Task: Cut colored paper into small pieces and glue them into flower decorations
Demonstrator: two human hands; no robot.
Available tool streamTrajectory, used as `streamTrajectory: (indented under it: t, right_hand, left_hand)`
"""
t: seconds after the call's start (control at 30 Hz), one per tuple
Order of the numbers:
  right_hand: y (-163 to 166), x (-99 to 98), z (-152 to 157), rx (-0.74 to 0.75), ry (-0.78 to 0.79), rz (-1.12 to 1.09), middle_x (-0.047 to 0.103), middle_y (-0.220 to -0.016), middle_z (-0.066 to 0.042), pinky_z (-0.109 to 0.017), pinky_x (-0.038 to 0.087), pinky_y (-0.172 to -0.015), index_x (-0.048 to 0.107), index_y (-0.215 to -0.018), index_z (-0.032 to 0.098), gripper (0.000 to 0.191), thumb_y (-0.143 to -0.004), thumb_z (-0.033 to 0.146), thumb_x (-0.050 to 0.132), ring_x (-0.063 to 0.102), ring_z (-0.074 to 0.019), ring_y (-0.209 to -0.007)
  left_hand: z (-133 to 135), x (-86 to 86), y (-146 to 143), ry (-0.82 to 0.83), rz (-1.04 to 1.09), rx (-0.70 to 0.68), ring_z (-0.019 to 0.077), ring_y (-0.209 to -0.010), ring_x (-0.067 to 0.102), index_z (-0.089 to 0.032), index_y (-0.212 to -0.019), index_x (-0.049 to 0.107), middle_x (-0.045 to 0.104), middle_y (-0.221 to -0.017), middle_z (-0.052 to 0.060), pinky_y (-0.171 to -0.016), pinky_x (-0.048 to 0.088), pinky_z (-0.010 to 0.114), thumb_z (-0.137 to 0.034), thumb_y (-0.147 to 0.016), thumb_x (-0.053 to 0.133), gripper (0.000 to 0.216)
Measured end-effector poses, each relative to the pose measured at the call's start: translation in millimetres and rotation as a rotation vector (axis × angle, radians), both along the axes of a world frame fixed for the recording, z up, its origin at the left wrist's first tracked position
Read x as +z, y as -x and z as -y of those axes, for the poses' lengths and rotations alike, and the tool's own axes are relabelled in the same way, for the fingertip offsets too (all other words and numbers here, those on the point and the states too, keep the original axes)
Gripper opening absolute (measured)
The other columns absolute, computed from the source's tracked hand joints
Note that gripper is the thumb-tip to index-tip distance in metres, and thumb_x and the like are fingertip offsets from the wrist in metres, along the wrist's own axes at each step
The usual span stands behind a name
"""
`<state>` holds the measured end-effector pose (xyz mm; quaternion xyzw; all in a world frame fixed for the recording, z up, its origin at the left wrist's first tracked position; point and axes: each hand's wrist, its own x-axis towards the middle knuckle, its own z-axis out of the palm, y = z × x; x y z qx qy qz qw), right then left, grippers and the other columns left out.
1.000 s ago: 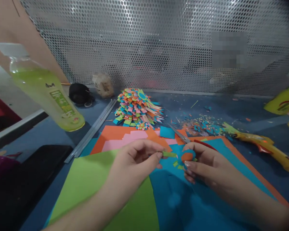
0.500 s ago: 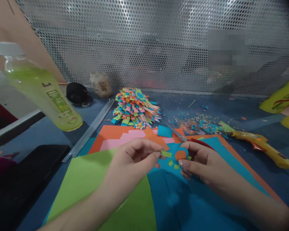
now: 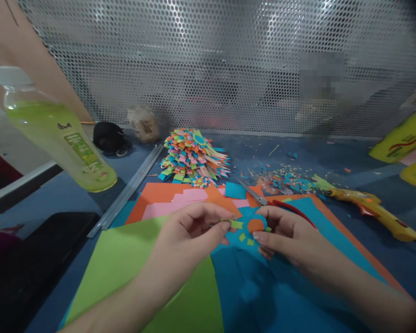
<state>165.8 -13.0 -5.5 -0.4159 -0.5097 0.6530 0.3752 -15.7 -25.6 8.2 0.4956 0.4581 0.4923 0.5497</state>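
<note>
My left hand point(image 3: 190, 233) pinches a small green paper strip point(image 3: 236, 224) between thumb and forefinger. My right hand point(image 3: 286, 236) holds a small paper piece with an orange round centre point(image 3: 255, 225) and green bits stuck round it. Both hands hover over a blue sheet point(image 3: 263, 286) and a green sheet point(image 3: 125, 268). The strip's tip is close to the orange centre; whether they touch I cannot tell.
A heap of coloured paper flowers point(image 3: 193, 156) lies behind. Scissors point(image 3: 263, 200) rest beside my right hand, a yellow glue gun point(image 3: 370, 208) at right, paper scraps point(image 3: 284, 178) near it. A green drink bottle point(image 3: 58, 138) stands left, perforated metal screen point(image 3: 208, 64) at the back.
Both hands drifted slightly left and stayed together; the green strip stays pinched near the orange centre. The view shifted a little.
</note>
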Motion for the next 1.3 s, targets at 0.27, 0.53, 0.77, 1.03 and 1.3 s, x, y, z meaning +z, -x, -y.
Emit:
streamTrajectory:
  t: [0.27, 0.53, 0.77, 1.03, 1.3]
  right_hand:
    - [-7.0, -1.2, 1.6, -0.085, -0.709, 0.342, 0.06, -0.07, 0.001, -0.023, 0.048, -0.054, 0.053, -0.077, 0.022, 0.008, -0.077, 0.017, 0.06, 0.058, -0.0128, -0.064]
    - [-23.2, 4.2, 13.5, 0.088, -1.776, 0.667, 0.066, -0.079, -0.008, -0.034, 0.05, -0.065, 0.062, -0.091, 0.016, 0.029, -0.09, 0.011, 0.033, 0.059, -0.0207, -0.078]
    - [-26.7, 1.8, 15.0, 0.123, -1.877, 0.737, 0.069, -0.078, -0.008, -0.038, 0.051, -0.061, 0.065, -0.093, 0.018, 0.024, -0.087, 0.013, 0.042, 0.061, -0.0232, -0.078]
    - [-26.9, 2.2, 16.3, 0.213, -1.917, 0.826, 0.073, -0.08, -0.005, -0.037, 0.053, -0.06, 0.067, -0.097, 0.022, 0.025, -0.088, 0.018, 0.043, 0.065, -0.0224, -0.075]
    - [-25.7, 3.3, 16.6, 0.225, -1.907, 0.785, 0.073, -0.085, -0.006, -0.038, 0.051, -0.058, 0.065, -0.097, 0.019, 0.024, -0.086, 0.015, 0.044, 0.063, -0.0231, -0.075]
  left_hand:
    - [0.0, -6.8, 6.2, 0.174, 0.188, -0.109, 0.0163, -0.076, 0.061, -0.022, -0.099, 0.064, 0.064, -0.087, 0.003, -0.055, 0.045, 0.023, -0.042, -0.079, 0.057, 0.029]
    - [2.9, -0.1, -0.5, 0.43, 0.272, -0.261, 0.0113, -0.065, 0.055, -0.016, -0.081, 0.068, 0.062, -0.071, 0.001, -0.059, 0.042, 0.021, -0.017, -0.052, 0.063, 0.029]
    - [-5.6, -21.3, -0.9, 0.437, 0.291, -0.432, 0.0052, -0.043, 0.046, -0.02, -0.08, 0.067, 0.056, -0.059, -0.005, -0.041, 0.037, 0.018, -0.007, -0.043, 0.064, 0.039]
    - [-1.4, -20.5, 2.2, 0.386, 0.294, -0.43, 0.0034, -0.049, 0.053, -0.021, -0.089, 0.067, 0.059, -0.07, -0.004, -0.045, 0.035, 0.015, -0.001, -0.051, 0.063, 0.042]
    - [2.0, -21.6, 3.1, 0.38, 0.312, -0.463, 0.0033, -0.054, 0.052, -0.02, -0.092, 0.066, 0.058, -0.072, -0.004, -0.048, 0.034, 0.015, -0.002, -0.057, 0.064, 0.04]
